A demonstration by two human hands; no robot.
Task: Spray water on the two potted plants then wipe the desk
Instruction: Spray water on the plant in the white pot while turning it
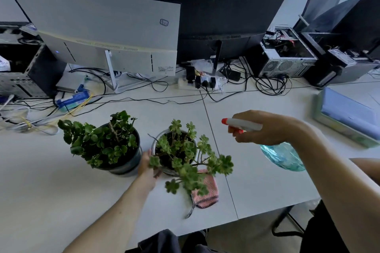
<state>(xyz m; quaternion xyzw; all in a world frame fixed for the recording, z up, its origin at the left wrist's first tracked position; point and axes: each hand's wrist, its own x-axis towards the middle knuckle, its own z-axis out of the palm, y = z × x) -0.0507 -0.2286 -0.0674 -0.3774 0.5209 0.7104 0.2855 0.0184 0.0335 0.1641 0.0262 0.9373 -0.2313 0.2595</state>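
Observation:
Two potted plants stand side by side on the white desk (61, 181). The left plant (107, 141) grows in a dark round pot. The right plant (185, 156) sits in a pale pot, with long stems hanging toward me. My left hand (147, 167) grips the near left side of the pale pot. My right hand (261, 129) holds a spray bottle (281, 156) in the air; its blue body hangs below my wrist and its white head with a red nozzle (225, 121) points left at the right plant. A pink cloth (207, 191) lies partly under the hanging stems.
Two monitors (115, 26) stand at the back with their rear sides toward me. Cables and a power strip (197, 84) run across the desk behind the plants. Open computer cases (287, 55) stand at the back right. A flat box (347, 117) lies at the right.

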